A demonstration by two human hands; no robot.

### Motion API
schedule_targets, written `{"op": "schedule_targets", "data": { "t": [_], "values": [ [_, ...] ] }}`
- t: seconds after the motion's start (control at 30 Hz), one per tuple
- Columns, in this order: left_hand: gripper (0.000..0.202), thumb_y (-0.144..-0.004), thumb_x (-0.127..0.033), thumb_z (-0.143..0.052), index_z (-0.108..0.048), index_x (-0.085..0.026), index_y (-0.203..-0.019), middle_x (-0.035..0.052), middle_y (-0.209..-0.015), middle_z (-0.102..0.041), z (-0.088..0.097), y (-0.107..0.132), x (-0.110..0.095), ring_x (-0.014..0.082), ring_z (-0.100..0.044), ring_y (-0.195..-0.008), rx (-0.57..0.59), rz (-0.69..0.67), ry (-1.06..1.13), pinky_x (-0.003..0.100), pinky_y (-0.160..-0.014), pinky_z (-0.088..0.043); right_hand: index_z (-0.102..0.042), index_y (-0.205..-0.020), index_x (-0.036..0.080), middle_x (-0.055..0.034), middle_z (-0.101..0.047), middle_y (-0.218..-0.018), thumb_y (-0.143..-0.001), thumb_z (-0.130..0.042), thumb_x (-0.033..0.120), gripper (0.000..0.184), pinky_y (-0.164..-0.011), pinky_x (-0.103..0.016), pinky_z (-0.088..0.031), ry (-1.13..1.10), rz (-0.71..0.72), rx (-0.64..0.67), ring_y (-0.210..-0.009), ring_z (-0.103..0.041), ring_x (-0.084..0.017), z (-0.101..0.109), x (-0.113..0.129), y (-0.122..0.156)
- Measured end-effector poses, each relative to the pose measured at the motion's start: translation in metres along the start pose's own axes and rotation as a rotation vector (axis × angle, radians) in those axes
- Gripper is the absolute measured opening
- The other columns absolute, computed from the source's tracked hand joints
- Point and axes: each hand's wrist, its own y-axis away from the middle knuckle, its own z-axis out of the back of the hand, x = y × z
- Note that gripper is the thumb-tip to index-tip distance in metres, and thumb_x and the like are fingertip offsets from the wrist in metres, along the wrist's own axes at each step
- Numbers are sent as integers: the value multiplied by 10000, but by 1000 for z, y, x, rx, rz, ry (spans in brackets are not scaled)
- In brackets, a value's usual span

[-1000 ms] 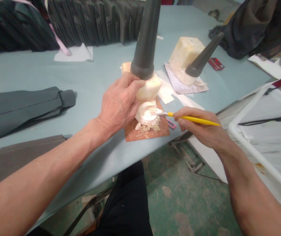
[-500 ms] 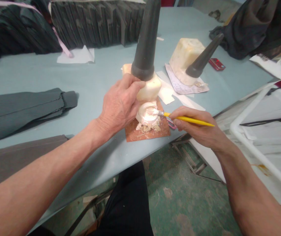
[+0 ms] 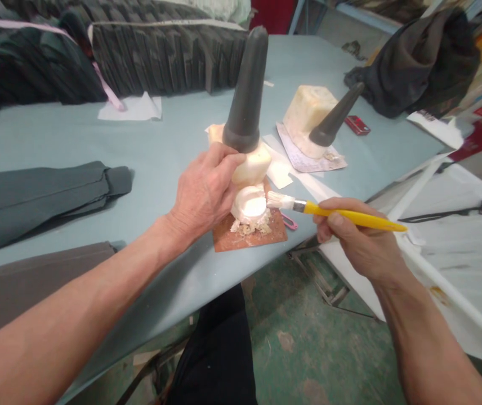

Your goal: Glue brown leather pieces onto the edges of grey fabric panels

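My left hand (image 3: 207,188) is closed on a cream-coloured plastic container (image 3: 253,170), which stands on a small brown board (image 3: 229,243). A tall black cone (image 3: 247,93) rises from the container's far part. The near end has a round opening crusted with whitish dried stuff. In my right hand (image 3: 361,236) is a yellow-handled paintbrush (image 3: 315,208), gripped between thumb and fingers. Its white-coated bristles are just right of the opening's rim. A small pink-edged loop-shaped item (image 3: 289,221) lies beside the board, partly under the brush.
A second cream container (image 3: 306,115) with a black cone (image 3: 336,115) stands behind to the right, by a red box (image 3: 357,125). Dark folded fabric pieces (image 3: 42,197) lie left; bundled dark pieces (image 3: 173,59) line the back. A white-framed bin (image 3: 456,236) is at right.
My right hand has drawn the brush out of the round opening and to the right. My left hand keeps its hold on the container. The view has tilted up a little.
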Motion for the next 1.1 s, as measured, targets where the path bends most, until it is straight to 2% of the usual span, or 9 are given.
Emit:
{"op": "schedule_targets", "data": {
  "t": [0.13,0.23,0.37,0.5,0.63,0.77,0.93,1.1],
  "values": [
    [476,-894,-72,-454,-594,-209,-1328,146,-1299,-679,0,1,0,294,-674,-1071,-5,-23,-52,447,-873,-598,-744,-1023,277,48,-630,-700,-836,-878,608,403,-487,-222,-497,-310,-114,-94,-512,-524,-97,-25,-10,2],
    [473,-898,-68,-458,-595,-199,-1332,144,-1307,-679,0,2,1,287,-675,-1066,-14,-35,-64,430,-869,-598,-721,-1035,264,49,-631,-705,-808,-889,623,457,-495,-221,-509,-360,-203,-133,-512,-513,-92,-37,-17,6],
    [469,-899,-61,-459,-607,-181,-1327,159,-1316,-677,0,2,0,293,-674,-1093,-21,-31,-52,432,-891,-591,-698,-1049,271,61,-604,-704,-800,-891,630,478,-491,-200,-493,-412,-255,-202,-514,-490,-79,-42,-23,11],
    [463,-902,-79,-465,-596,-221,-1324,137,-1321,-675,0,2,0,285,-670,-1099,-22,-24,-42,423,-892,-584,-664,-1052,295,63,-591,-718,-826,-855,665,473,-518,-206,-507,-366,-235,-154,-542,-499,-91,-39,-24,12],
    [459,-906,-96,-462,-593,-249,-1318,133,-1310,-676,1,2,-1,284,-668,-1074,-17,-13,-34,430,-876,-585,-640,-949,274,54,-558,-686,-821,-823,735,512,-520,-217,-508,-332,-213,-131,-548,-499,-102,-39,-23,10],
    [444,-910,-103,-457,-599,-227,-1312,142,-1294,-680,2,2,-2,286,-669,-1063,-7,-5,-29,443,-877,-591,-635,-863,242,52,-546,-670,-780,-869,704,524,-492,-197,-475,-364,-218,-166,-526,-476,-82,-47,-23,3],
    [433,-921,-126,-472,-596,-279,-1306,128,-1313,-681,2,2,-2,304,-675,-1104,-10,1,32,475,-902,-602,-650,-841,230,53,-542,-647,-758,-876,681,511,-474,-210,-465,-311,-205,-160,-514,-458,-84,-57,-29,-13],
    [468,-887,-116,-487,-601,-306,-1300,107,-1323,-682,0,1,0,300,-687,-1086,-18,8,18,460,-876,-605,-680,-814,214,42,-551,-619,-803,-844,604,424,-482,-222,-471,-183,-140,-200,-512,-492,-97,-41,-34,-18]
  ]
}}
